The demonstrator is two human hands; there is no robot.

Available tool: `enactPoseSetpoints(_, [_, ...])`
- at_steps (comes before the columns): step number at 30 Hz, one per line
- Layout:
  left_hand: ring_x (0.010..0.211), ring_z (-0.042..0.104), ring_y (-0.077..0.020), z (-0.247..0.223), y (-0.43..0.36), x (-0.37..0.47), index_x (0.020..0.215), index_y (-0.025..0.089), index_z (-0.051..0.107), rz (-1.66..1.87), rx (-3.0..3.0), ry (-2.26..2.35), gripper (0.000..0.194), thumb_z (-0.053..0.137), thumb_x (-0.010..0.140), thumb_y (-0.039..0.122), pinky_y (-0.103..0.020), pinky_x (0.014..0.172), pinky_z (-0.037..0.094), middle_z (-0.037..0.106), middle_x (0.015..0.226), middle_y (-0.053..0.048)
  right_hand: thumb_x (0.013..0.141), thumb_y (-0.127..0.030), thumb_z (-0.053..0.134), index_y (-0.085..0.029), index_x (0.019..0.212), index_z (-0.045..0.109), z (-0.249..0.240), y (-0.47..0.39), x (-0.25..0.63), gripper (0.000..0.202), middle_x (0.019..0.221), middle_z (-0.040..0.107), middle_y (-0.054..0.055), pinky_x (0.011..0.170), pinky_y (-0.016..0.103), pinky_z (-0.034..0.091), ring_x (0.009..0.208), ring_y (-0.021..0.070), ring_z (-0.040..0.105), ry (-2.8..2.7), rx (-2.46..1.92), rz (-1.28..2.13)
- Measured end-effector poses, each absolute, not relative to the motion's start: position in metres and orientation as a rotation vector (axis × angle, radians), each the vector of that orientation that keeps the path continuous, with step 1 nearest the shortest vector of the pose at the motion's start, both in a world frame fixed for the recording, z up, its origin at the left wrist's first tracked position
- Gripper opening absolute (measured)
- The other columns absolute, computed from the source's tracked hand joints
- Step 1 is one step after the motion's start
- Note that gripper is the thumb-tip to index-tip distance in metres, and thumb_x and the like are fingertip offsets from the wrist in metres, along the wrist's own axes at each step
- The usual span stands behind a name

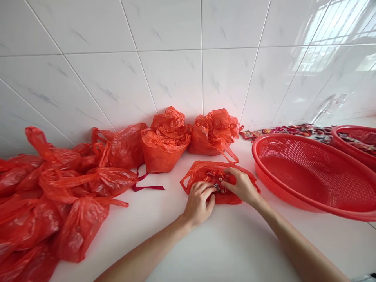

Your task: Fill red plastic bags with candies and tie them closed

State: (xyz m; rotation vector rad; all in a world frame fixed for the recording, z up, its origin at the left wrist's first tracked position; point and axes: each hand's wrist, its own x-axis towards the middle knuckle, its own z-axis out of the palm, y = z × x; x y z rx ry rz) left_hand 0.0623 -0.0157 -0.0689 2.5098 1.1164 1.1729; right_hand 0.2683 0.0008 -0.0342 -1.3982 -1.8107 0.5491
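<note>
A thin red plastic bag point(190, 176) lies flattened on the white counter between my hands. Several small wrapped packets point(216, 187) with dark, red and yellow print are on it or in it; I cannot tell which. My left hand point(199, 201) rests over the bag's near left side, its fingers bent, thumb apart, index fingertip touching a dark packet. From the right, my right hand point(241, 185) reaches over the bag, thumb and index finger closing around a small packet at its middle. The fingertips partly cover the packets.
Filled, knotted red bags point(79, 219) pile up at the left. Two bags stuffed with red plastic point(166, 143) stand against the tiled wall point(173, 78). At the right is a large red basket point(293, 176), with another basket point(357, 137) and loose packets point(293, 130) behind. A dark red ribbon point(149, 187) lies nearby.
</note>
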Motion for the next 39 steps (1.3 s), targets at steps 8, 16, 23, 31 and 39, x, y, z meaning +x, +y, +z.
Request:
enactPoseSetpoints(8, [0.112,0.063,-0.0297,-0.076,-0.011,0.059,0.124,0.02,0.062,1.11,2.466,1.372,0.034,0.057,0.09,0.017,-0.048,0.095,0.056,0.066,0.122,-0.012,0.081,-0.019,0.065,-0.021,0.113,0.064,-0.041,0.001,0.268,0.033,0.106,0.075,0.008,0.076,0.034,0.055,0.091,0.0245,0.071,-2.007,-1.493,0.491])
enactPoseSetpoints(16, [0.108,0.062,-0.0319,-0.08,-0.01,0.059,0.11,0.021,0.071,1.072,2.477,1.42,0.028,0.061,0.085,0.015,-0.053,0.094,0.055,0.065,0.119,-0.012,0.077,-0.006,0.054,-0.023,0.117,0.069,-0.04,-0.002,0.265,0.046,0.121,0.07,0.011,0.09,0.042,0.056,0.109,0.0287,0.066,-2.188,-1.192,0.293])
enactPoseSetpoints(23, [0.106,0.063,-0.0317,-0.077,-0.011,0.059,0.123,0.019,0.068,1.081,2.467,1.411,0.038,0.058,0.087,0.012,-0.053,0.094,0.054,0.067,0.116,-0.013,0.079,-0.013,0.066,-0.022,0.12,0.069,-0.039,-0.005,0.262,0.041,0.124,0.071,0.013,0.096,0.049,0.053,0.117,0.0333,0.063,-2.306,-1.183,0.313])
enactPoseSetpoints(31, [0.102,0.067,-0.026,-0.075,-0.003,0.057,0.12,0.022,0.07,1.259,2.326,1.294,0.033,0.052,0.094,0.013,-0.046,0.092,0.057,0.072,0.112,-0.009,0.087,-0.023,0.066,-0.021,0.124,0.066,-0.039,-0.006,0.259,0.038,0.121,0.072,0.014,0.096,0.049,0.054,0.113,0.0319,0.066,-2.244,-1.158,0.38])
enactPoseSetpoints(39, [0.105,0.073,-0.0227,-0.06,-0.012,0.061,0.113,0.021,0.074,1.375,1.867,1.071,0.025,0.057,0.099,0.03,-0.039,0.093,0.061,0.077,0.111,-0.008,0.093,-0.036,0.064,-0.025,0.119,0.069,-0.03,-0.009,0.254,0.029,0.118,0.076,0.008,0.095,0.041,0.058,0.108,0.0257,0.072,-1.844,-1.083,0.775])
